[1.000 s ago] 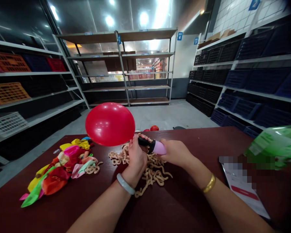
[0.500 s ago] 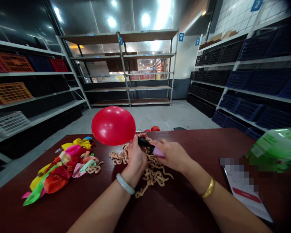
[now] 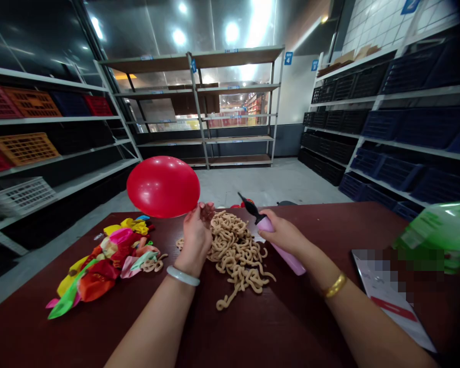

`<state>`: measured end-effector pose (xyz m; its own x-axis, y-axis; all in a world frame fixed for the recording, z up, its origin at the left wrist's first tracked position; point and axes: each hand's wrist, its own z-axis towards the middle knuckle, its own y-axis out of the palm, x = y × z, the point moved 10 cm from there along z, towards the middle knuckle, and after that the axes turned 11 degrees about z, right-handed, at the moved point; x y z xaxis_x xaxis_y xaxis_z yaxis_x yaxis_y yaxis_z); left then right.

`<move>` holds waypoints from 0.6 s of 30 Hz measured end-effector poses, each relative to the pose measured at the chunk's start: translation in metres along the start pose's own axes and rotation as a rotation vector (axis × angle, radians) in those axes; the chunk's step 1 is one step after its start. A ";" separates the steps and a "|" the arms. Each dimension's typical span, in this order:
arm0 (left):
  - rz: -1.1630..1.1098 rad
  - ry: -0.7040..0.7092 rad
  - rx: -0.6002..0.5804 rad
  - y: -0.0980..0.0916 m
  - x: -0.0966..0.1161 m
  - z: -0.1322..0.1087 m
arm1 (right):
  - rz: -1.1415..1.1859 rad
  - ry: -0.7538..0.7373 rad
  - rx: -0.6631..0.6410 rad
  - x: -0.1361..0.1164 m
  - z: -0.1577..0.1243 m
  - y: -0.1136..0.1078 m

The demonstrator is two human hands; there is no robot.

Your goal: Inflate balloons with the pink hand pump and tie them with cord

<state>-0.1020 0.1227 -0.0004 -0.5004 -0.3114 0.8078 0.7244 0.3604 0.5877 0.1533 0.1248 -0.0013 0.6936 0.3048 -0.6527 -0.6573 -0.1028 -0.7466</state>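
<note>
My left hand [image 3: 196,235] pinches the neck of an inflated red balloon [image 3: 163,186], which floats above the dark red table [image 3: 253,327] to the upper left of the hand. My right hand [image 3: 284,233] grips a pink hand pump [image 3: 278,240] with a black nozzle pointing up and left, now apart from the balloon. Between the two hands lies a heap of tan curly strings [image 3: 235,253].
A pile of flat balloons in several colours [image 3: 107,260] lies on the table's left. A sheet of paper [image 3: 391,301] and a green plastic bag [image 3: 437,237] are at the right. Shelves with crates line both sides; balloons lie on the floor beyond the table.
The balloon came off the pump nozzle. My left hand lifted it up and left, still pinching its neck. My right hand drew the pump back to the right and tilted it.
</note>
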 end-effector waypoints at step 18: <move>0.186 -0.199 -0.214 0.017 0.005 -0.009 | -0.335 0.044 0.091 0.027 0.002 -0.025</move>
<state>-0.0880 0.1190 0.0136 -0.4178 -0.0720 0.9057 0.8844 0.1960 0.4236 0.1875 0.1371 0.0000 0.8858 0.2660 -0.3802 -0.4137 0.0816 -0.9068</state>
